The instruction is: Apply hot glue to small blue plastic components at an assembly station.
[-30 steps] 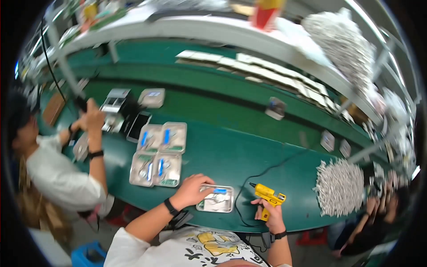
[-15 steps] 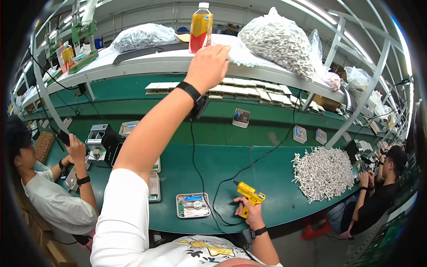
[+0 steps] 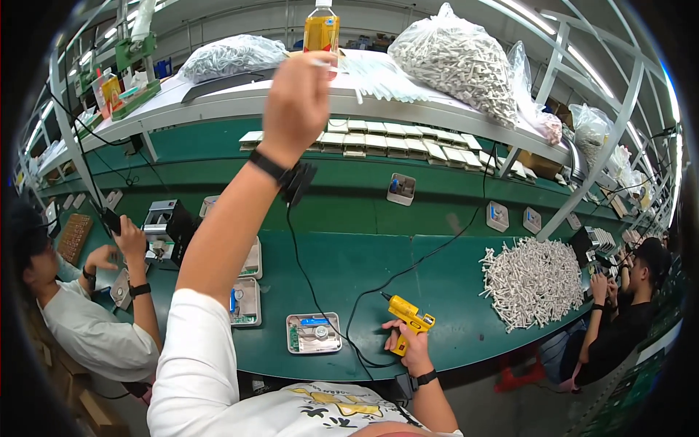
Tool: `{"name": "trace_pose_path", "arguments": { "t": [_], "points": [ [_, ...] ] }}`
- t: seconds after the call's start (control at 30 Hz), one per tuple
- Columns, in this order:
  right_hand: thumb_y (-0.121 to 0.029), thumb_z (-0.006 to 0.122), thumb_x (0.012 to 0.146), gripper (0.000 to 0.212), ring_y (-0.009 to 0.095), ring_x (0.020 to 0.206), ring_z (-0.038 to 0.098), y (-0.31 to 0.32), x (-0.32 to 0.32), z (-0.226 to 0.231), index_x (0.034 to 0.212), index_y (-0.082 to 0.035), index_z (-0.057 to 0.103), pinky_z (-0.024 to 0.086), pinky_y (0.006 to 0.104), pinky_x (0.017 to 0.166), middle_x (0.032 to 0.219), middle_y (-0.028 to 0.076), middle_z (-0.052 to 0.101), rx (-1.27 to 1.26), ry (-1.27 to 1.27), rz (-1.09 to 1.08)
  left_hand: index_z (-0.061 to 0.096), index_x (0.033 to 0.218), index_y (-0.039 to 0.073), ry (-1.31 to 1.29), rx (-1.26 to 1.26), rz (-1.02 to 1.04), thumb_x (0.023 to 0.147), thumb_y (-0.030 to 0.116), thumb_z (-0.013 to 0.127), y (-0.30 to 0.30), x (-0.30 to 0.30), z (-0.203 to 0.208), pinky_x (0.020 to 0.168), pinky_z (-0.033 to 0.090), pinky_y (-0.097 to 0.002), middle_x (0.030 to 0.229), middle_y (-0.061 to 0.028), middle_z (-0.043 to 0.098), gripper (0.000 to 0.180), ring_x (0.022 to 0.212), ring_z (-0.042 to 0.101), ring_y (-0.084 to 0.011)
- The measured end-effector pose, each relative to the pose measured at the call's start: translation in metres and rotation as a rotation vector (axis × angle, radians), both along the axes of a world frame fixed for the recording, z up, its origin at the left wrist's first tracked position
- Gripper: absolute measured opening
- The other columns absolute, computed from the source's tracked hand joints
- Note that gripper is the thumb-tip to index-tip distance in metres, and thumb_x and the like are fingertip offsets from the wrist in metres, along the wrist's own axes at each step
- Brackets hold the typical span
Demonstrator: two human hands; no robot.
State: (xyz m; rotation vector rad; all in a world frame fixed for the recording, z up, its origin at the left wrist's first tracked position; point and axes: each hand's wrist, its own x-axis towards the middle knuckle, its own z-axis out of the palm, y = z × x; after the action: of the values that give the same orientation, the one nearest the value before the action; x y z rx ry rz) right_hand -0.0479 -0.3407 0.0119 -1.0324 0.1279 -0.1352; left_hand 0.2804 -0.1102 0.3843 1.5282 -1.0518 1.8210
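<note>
My right hand (image 3: 411, 348) is wrapped round the handle of a yellow hot glue gun (image 3: 409, 315), its dark nozzle pointing up and left over the green bench. My left hand (image 3: 297, 105) is raised at the shelf edge, in front of a bottle of yellow-orange drink (image 3: 322, 33). Its fingers are drawn together and slightly blurred. A whitish bit shows at the fingertips, too unclear to name. Right of that hand lies a bundle of translucent glue sticks (image 3: 382, 76). Before me sits a light tray-like housing (image 3: 314, 348) holding a blue cylinder, a green board and a round part.
A heap of small white parts (image 3: 531, 282) lies on the bench at right. Bags of parts (image 3: 455, 65) stand on the shelf. A black cable (image 3: 397, 280) crosses the bench. More housings (image 3: 247, 320) lie at left. One person (image 3: 102, 313) sits left, another (image 3: 611, 313) right.
My left hand has drawn back from the glue sticks, moving left and slightly down across the bottle. My right hand keeps its hold on the glue gun.
</note>
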Motion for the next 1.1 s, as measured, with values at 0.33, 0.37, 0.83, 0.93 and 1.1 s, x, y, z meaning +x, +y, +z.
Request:
{"name": "trace_pose_path", "arguments": {
  "t": [0.33,0.37,0.83,0.93,1.1],
  "points": [
    [-0.018,0.064,0.104,0.023,0.017,0.061,0.060,0.007,0.004,0.008,0.119,-0.002,0.060,0.057,0.0376,0.059,0.114,0.023,0.071,-0.019,-0.019,0.001,0.052,0.121,0.012,0.284,-0.140,-0.621,0.116,0.024,0.047,0.105,-0.241,-0.182,0.071,0.055,-0.0452,0.093,-0.0065,0.068,0.013,0.076,0.066,-0.0280],
    [-0.016,0.065,0.103,0.023,0.017,0.062,0.060,0.011,0.006,0.013,0.120,-0.002,0.059,0.057,0.0365,0.059,0.115,0.022,0.071,-0.029,-0.026,0.035,0.058,0.111,0.009,0.539,-0.051,-0.469,0.115,0.023,0.048,0.117,-0.247,-0.212,0.072,0.055,-0.0442,0.089,-0.0081,0.069,0.017,0.076,0.067,-0.0275],
    [0.003,0.071,0.084,0.050,0.039,0.109,0.060,0.132,0.074,0.160,0.130,0.002,0.050,0.053,0.0432,0.092,0.117,0.020,0.055,-1.192,-0.483,-0.186,0.074,0.095,0.003,1.178,0.183,-0.187,0.102,0.008,0.067,0.109,-0.285,-0.225,0.053,0.046,-0.0314,0.066,-0.0063,0.065,0.011,0.052,0.059,-0.0182],
    [0.003,0.073,0.083,0.053,0.042,0.111,0.059,0.135,0.070,0.156,0.131,0.002,0.050,0.054,0.0445,0.095,0.122,0.022,0.056,-1.194,-0.445,-0.174,0.073,0.095,0.003,1.349,0.149,-0.250,0.104,0.012,0.068,0.111,-0.288,-0.225,0.050,0.043,-0.0308,0.063,-0.0054,0.062,0.014,0.050,0.056,-0.0143],
    [0.000,0.080,0.082,0.058,0.043,0.117,0.059,0.130,0.096,0.126,0.132,0.002,0.050,0.053,0.0466,0.098,0.130,0.024,0.056,-1.397,-0.623,-0.472,0.069,0.097,0.003,1.906,-0.020,-0.825,0.113,0.023,0.058,0.131,-0.279,-0.214,0.047,0.036,-0.0272,0.059,0.0004,0.055,0.028,0.049,0.048,-0.0063]
  ]
}}
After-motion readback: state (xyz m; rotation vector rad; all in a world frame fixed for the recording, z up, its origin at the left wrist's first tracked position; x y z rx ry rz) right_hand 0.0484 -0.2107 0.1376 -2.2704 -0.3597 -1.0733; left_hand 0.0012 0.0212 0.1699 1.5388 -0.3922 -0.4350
